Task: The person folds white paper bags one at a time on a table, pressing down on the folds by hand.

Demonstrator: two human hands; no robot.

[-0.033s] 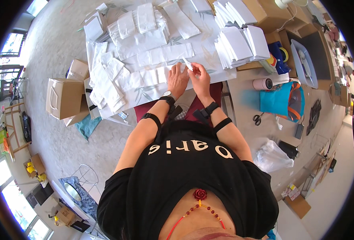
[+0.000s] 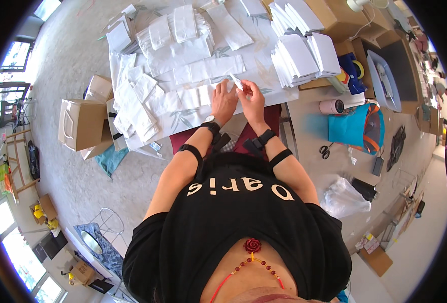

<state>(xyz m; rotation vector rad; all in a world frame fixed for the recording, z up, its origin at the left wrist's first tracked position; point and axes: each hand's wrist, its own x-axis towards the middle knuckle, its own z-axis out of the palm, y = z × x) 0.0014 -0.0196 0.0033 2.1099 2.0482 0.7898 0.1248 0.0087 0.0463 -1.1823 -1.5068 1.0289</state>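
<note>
My right hand point(image 2: 254, 103) pinches a small white pointed piece point(image 2: 235, 80) between thumb and fingers over the near part of the table; its exact kind is too small to make out. Beside it, my left hand point(image 2: 224, 104) rests at the end of a strip of flat white packets point(image 2: 187, 98), fingers stretched out and slightly apart. Just beyond lies a second strip of white packets point(image 2: 208, 69). To the left spreads a loose heap of similar packets point(image 2: 135, 108).
The table point(image 2: 266, 76) has a leaf-patterned cover. Stacked white folded papers point(image 2: 296, 56) stand at its right, with more packet piles point(image 2: 175, 43) farther back. Cardboard boxes point(image 2: 79, 123) sit on the floor at left. A blue bag point(image 2: 347, 127) and scissors point(image 2: 325, 150) are at right.
</note>
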